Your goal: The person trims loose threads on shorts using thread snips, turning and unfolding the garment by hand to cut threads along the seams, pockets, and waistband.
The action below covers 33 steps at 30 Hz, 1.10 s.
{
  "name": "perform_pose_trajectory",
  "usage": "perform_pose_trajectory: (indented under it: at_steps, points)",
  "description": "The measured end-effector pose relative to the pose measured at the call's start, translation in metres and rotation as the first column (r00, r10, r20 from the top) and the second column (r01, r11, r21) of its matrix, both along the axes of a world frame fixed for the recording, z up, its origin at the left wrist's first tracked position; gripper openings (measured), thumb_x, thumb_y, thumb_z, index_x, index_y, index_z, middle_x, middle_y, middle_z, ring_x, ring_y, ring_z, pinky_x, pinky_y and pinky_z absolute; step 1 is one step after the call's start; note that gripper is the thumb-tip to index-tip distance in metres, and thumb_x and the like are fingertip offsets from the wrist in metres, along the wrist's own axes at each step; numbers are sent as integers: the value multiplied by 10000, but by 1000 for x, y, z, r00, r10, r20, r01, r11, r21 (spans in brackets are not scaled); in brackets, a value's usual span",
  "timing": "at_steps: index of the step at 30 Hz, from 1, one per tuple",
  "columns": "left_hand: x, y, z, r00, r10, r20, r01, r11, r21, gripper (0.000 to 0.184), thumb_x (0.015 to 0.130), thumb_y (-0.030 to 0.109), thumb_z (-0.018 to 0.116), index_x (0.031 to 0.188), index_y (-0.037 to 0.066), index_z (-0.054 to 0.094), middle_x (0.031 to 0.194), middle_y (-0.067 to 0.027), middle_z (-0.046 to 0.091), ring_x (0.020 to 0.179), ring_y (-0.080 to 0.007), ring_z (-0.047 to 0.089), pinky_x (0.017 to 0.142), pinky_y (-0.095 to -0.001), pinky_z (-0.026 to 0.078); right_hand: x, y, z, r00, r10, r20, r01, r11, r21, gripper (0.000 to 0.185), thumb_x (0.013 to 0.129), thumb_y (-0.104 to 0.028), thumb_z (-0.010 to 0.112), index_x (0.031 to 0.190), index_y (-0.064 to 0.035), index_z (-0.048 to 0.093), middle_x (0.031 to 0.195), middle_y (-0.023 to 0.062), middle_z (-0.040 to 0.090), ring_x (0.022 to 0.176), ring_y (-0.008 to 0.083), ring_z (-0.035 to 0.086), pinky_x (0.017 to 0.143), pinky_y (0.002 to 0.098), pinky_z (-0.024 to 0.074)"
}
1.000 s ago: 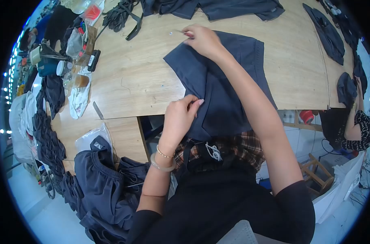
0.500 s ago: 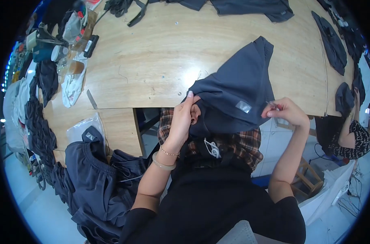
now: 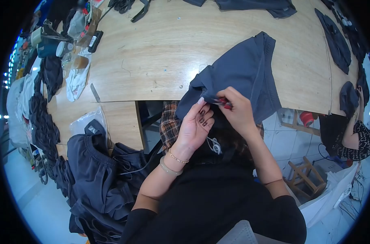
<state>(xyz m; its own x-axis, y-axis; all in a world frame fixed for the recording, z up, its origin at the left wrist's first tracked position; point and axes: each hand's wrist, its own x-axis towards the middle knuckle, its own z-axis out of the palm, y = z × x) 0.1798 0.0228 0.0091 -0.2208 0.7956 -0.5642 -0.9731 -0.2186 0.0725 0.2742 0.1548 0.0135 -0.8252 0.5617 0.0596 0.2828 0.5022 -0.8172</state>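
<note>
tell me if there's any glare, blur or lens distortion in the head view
Head view: fisheye bending toward the rim, with black corners; head view: a pale glare patch on the wooden table, just left of the dark garment; head view: fine detail around the right hand looks soft; head view: small lights at the left rim look blown out.

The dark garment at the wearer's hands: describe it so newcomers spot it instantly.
Find the pale wooden table. At its near edge, a dark blue-grey garment lies partly overhanging. Unlike the other dark clothes, its cloth is pinched by the wearer's left hand.
</note>
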Motion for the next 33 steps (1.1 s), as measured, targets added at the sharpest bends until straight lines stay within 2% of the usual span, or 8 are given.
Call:
perform_pose_trajectory:
  at_steps: [2,6,14,17,19,21,27,33]
  points:
    - [2,2,1,998,62,-23,-62,998,-29,143,996,237,562,1011,99,599,920,-11,561,815,-117,511,705,-238,434,5,4,12,997,3,-78,-7,998,-58,244,748,13,722,968,-10,619,838,73,581,737,186,616,627,287,476]
    - [-7,20,12,986,70,-151,-61,996,60,207,977,227,602,1158,132,565,1028,32,584,929,-71,547,883,-251,468,13,8,31,974,-26,-224,3,995,-101,193,736,93,734,880,40,617,813,65,579,703,120,543,605,233,426]
    - [-18,21,37,954,198,-224,-193,980,43,171,983,124,574,1143,65,586,1053,-27,652,893,-95,645,838,-242,567,13,5,40,961,-86,-262,51,989,-139,183,761,54,745,883,39,610,810,71,574,709,129,557,629,236,446]
    - [-15,23,47,901,259,-349,-264,964,35,159,979,97,573,1124,46,609,1039,-48,669,896,-109,661,898,-269,566,10,6,51,991,-89,-103,67,977,-200,208,768,13,764,907,11,609,838,49,580,730,101,535,649,210,440]
    - [-16,22,48,834,255,-490,-257,964,66,158,975,83,574,1115,32,623,1058,-60,674,926,-119,664,931,-294,560,6,5,62,963,-237,-127,157,879,-449,242,772,-40,785,936,-22,608,876,20,585,756,81,518,666,191,436]
    - [-17,22,50,821,242,-517,-247,967,61,157,972,79,577,1113,27,624,1049,-62,677,918,-119,665,918,-296,564,9,12,54,948,-273,-164,160,854,-495,276,763,-76,801,966,-41,617,912,-3,594,787,75,531,681,194,442]
    - [-15,24,58,780,165,-604,-174,984,43,154,962,71,593,1097,6,628,1006,-77,692,897,-124,668,865,-294,573,4,35,67,949,-126,-290,143,989,37,280,696,-142,817,894,-38,648,812,36,611,735,160,568,686,273,430]
    - [-18,25,64,778,120,-616,-156,988,-4,137,955,65,603,1070,-3,634,971,-86,698,866,-129,675,835,-294,580,-7,41,78,959,-22,-281,76,980,183,261,673,-162,813,867,-69,666,799,8,629,765,170,573,704,288,369]
